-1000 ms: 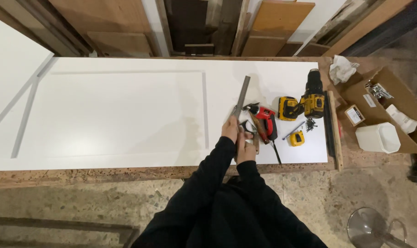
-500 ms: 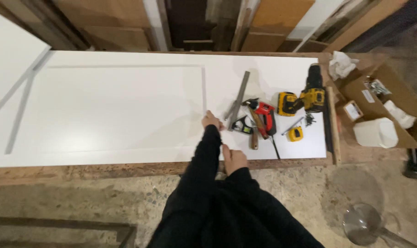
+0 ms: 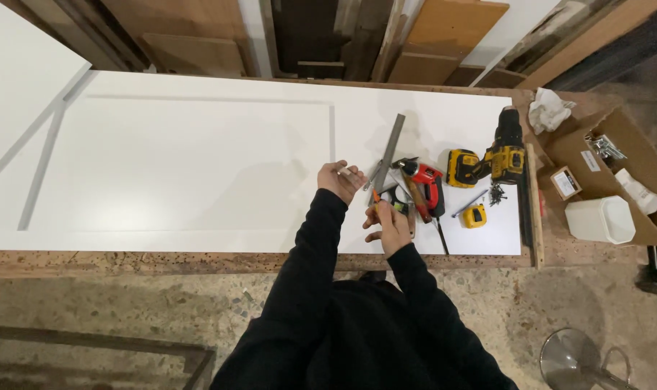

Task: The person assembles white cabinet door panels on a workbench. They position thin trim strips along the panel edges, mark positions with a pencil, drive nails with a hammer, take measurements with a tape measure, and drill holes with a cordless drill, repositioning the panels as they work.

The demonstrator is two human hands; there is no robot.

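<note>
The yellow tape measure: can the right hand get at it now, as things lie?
Probably yes. The tape measure lies in the open on the white panel, to the right of the right hand. Only the red tool lies between them, low enough to reach over. The hand seems to hold something small.

left hand [image 3: 341, 180] open by metal ruler [image 3: 388, 153], right hand [image 3: 391, 222] on tools
</note>
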